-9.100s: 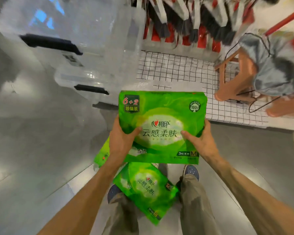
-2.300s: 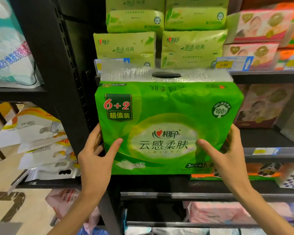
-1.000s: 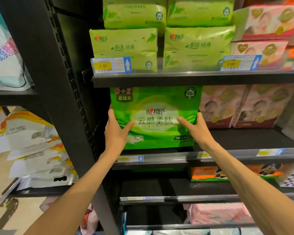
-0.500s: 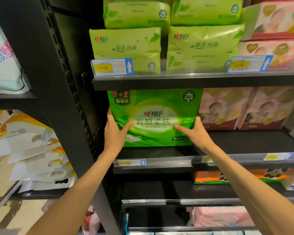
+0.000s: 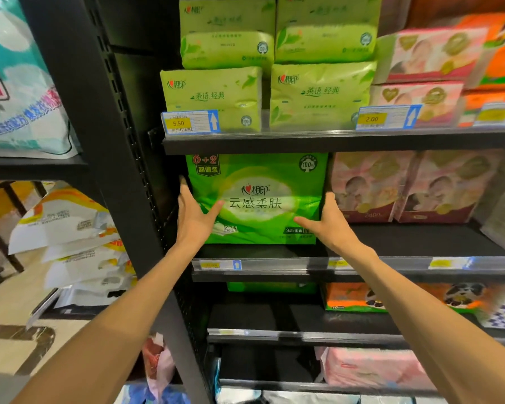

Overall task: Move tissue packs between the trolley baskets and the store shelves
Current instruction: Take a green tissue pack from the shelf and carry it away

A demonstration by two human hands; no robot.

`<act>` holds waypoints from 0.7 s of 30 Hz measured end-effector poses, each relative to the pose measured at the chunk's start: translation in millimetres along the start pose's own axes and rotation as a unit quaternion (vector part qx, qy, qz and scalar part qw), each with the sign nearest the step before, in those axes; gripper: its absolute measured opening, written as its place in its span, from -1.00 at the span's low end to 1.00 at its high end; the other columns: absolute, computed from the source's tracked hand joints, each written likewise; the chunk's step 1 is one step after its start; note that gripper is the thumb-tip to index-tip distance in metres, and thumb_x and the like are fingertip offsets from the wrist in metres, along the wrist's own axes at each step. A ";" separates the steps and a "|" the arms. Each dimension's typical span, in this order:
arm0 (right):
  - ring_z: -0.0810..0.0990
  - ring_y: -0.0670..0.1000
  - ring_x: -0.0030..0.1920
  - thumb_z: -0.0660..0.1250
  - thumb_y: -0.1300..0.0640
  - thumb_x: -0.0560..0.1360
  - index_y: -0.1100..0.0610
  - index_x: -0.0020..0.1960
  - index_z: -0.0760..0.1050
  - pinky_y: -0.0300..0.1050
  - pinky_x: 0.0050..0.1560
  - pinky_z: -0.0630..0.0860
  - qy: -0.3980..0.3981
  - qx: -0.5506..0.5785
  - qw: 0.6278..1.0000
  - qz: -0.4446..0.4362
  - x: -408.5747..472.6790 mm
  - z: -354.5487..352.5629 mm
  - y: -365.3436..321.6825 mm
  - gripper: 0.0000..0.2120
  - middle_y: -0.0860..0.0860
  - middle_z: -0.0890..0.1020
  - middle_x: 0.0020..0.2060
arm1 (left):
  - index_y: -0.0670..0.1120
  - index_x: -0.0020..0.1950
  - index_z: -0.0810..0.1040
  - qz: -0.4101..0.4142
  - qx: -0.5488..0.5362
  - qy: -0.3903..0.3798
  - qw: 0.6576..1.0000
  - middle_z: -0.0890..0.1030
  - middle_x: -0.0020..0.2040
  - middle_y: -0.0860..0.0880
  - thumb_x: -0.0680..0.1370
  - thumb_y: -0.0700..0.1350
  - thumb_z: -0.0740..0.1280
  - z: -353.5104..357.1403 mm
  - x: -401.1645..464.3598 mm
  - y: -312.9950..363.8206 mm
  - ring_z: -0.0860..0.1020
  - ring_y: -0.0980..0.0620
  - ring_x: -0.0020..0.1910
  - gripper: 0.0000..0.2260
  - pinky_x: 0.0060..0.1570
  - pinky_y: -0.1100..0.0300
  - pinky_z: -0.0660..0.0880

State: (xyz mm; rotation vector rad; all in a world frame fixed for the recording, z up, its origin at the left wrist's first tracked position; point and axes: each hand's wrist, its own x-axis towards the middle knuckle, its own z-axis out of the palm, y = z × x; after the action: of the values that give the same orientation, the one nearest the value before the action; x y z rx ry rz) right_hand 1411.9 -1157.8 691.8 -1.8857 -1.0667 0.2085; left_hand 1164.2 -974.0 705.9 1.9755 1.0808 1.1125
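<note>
The green tissue multipack stands upright at the left end of the middle shelf, beside the pink packs. Left hand and right hand clasp its lower sides — likely light, soft, film slippery, so side holds suit.

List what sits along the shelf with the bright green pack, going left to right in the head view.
Black shelf upright → left hand → bright green tissue pack → right hand → first pink pack → second pink pack.
</note>
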 end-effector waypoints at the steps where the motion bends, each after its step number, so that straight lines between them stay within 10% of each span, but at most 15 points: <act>1: 0.50 0.06 0.31 0.57 -0.15 0.39 0.06 0.34 0.26 0.16 0.30 0.50 -0.001 -0.025 1.000 -0.007 -3.6 -3.1 0.8 -0.29 0.03 0.49 0.30 | 0.01 0.68 -0.17 0.016 0.017 -0.005 1.000 0.10 0.66 -0.10 0.57 0.10 0.45 -2.9 -6.4 -0.2 0.18 -0.11 0.60 -0.06 0.52 -0.10 0.23; 8: 0.23 0.14 0.56 0.53 -0.18 0.43 0.05 0.66 -0.12 0.24 0.30 0.50 0.003 -0.240 0.967 -0.079 -44.0 -13.5 -0.2 0.09 0.10 0.22 0.58 | -0.05 0.69 0.01 0.103 0.155 -0.057 0.981 0.07 0.67 -0.12 0.65 0.09 0.33 -16.5 -59.1 -10.0 0.05 -0.08 0.65 -0.27 0.60 -0.07 0.11; 21: -0.05 0.15 0.65 0.25 -0.40 0.52 -0.07 0.67 -0.21 0.26 0.58 0.11 -0.128 -0.459 0.859 -0.187 -178.6 70.8 -77.0 -0.04 0.05 -0.03 0.66 | 0.03 0.68 0.10 0.231 0.323 -0.127 0.909 0.07 0.68 -0.05 0.66 0.28 0.08 -134.4 -180.7 -75.9 -0.03 -0.07 0.66 -0.36 0.60 -0.17 0.03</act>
State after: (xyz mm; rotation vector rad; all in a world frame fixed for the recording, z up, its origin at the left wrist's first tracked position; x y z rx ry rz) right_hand 1220.2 -1230.9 664.4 -2.4398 -1.9226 -0.3596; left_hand 962.7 -1079.9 637.5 2.9245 0.9318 0.7162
